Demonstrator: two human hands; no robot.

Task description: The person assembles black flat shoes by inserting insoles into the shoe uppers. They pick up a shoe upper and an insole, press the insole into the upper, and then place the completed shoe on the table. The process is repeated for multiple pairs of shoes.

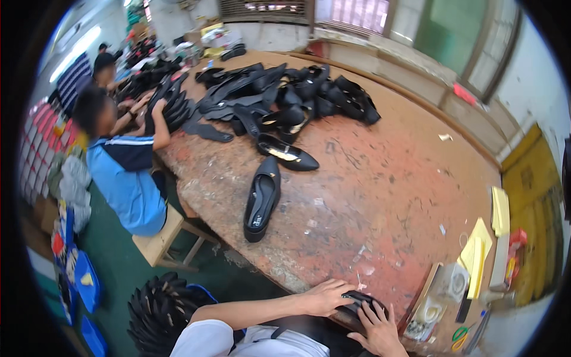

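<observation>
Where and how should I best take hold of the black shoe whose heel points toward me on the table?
Probably by the heel end of the black shoe, from the near side with your left hand, pinching its back rim. It stands sole-down, opening up and heel toward you, while its toe lies close to another shoe, leaving less room.

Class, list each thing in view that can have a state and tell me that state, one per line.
Held shoe: partly covered by both hands
Left hand: holding the shoe
Right hand: holding the shoe, fingers spread
Centre shoe: standing on its sole, opening up
Shoe pile: jumbled
Stool: occupied
Yellow sheets: overlapping
Scissors: open or shut, cannot tell
</observation>
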